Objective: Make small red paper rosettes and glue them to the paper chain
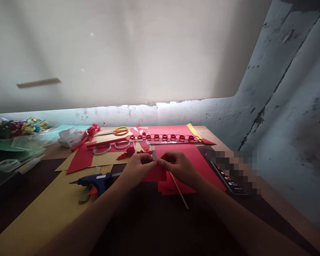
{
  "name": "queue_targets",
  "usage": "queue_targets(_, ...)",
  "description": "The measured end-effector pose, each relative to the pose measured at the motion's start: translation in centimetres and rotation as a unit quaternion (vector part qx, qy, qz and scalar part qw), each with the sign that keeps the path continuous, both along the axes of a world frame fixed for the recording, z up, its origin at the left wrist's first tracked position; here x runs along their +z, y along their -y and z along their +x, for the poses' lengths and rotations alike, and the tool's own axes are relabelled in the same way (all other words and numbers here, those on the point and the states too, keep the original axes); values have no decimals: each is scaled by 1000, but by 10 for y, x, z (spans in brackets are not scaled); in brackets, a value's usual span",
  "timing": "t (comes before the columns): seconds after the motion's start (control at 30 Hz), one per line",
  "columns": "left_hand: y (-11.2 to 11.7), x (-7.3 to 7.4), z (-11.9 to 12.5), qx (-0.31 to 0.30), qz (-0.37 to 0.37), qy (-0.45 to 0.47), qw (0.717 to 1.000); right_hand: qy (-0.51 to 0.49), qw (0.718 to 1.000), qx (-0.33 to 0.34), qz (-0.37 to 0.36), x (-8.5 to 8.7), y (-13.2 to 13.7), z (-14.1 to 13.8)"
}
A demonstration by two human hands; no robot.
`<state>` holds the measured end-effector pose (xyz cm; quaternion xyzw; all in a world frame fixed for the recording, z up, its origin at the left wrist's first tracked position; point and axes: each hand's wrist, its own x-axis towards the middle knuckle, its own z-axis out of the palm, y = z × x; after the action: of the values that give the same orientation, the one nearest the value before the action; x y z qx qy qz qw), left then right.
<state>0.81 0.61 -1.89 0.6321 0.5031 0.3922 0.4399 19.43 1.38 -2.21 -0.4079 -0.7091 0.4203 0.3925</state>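
Observation:
My left hand [140, 167] and my right hand [177, 164] meet over the table, fingertips pinched together at the upper edge of a small piece of red paper [156, 175]. The paper hangs below the fingers; exactly what the fingertips press is too small to make out. A thin wooden stick [180, 192] slants down from beneath my right hand across larger red sheets [208, 170]. Just beyond my left hand lie red paper flowers [129, 153]. To the left of my left wrist, a blue glue gun [96, 181] rests on tan paper.
Behind my hands stretches a red paper chain [168, 137]. Scissors with yellow and orange handles [120, 131], tape rolls [101, 149] and a tissue pack [70, 137] lie further left. A phone [229, 181] sits at the right. A large pale panel [128, 53] overhangs the table's back.

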Motion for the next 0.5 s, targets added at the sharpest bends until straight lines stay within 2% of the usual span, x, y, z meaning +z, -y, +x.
queue_targets(0.5,0,0,0,10,-14,-7,1000,11,1000,-8,15,-4,-1,-2)
